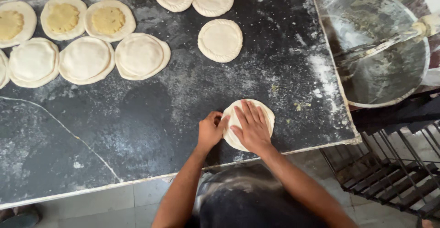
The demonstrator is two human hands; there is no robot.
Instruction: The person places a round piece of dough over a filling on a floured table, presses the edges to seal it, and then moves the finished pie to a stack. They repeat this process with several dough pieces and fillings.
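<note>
Low and right of centre in the frame, a soft, likely tear-prone dough round [263, 113] lies under the flat, spread right hand [251, 128] while the left hand [210, 131] pinches its edge, on the floured dark slab [137, 127].

dough disc [268, 114]: pale, round, flat on the dark floured slab near its front edge; right hand [251, 129] lies flat over its middle, covering most of it; left hand [210, 130] curled at its left rim, fingertips touching the edge
</note>
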